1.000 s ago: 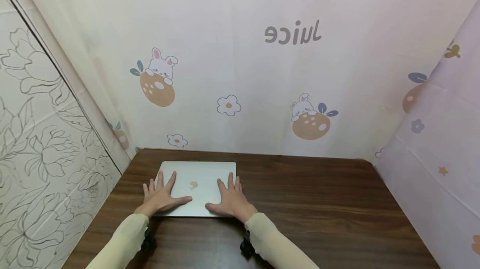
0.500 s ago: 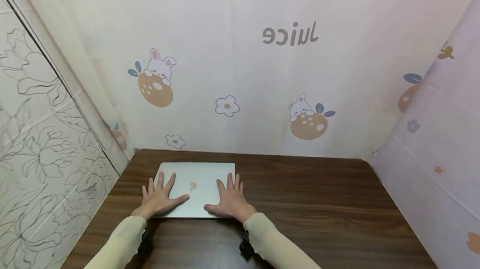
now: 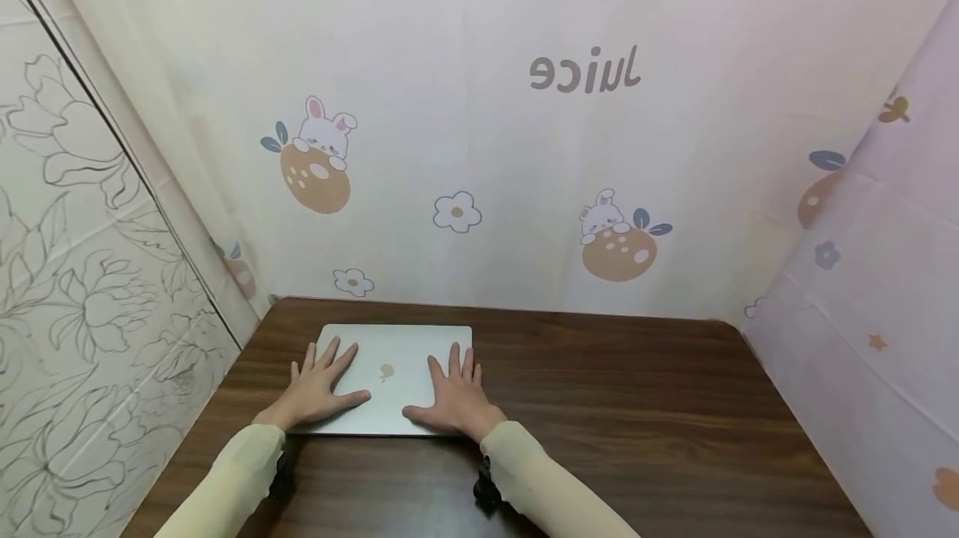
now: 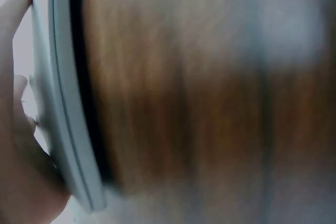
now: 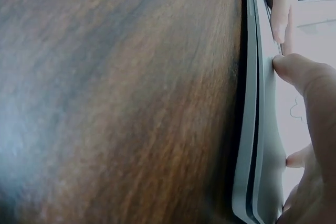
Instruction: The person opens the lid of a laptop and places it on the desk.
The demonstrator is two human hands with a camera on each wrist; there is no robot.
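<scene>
A closed silver laptop lies flat on the dark wood table, its lid marked with a small fruit-shaped logo. My left hand rests spread on the left part of the lid, thumb pointing inward. On the right part lies my right hand, fingers fanned, with its outer fingers at the right edge. Both wrist views show the laptop's thin front edge, with a seam between lid and base. In the right wrist view, the thumb touches the top of the lid.
A pale curtain printed with rabbits and fruit hangs behind the table's back edge. Patterned cloth flanks the left side, and another printed cloth the right. Black straps sit under both sleeve cuffs.
Both hands stay on the laptop lid. My left hand has turned slightly, its thumb a little farther left; my right hand has slid slightly left. The laptop stays in place.
</scene>
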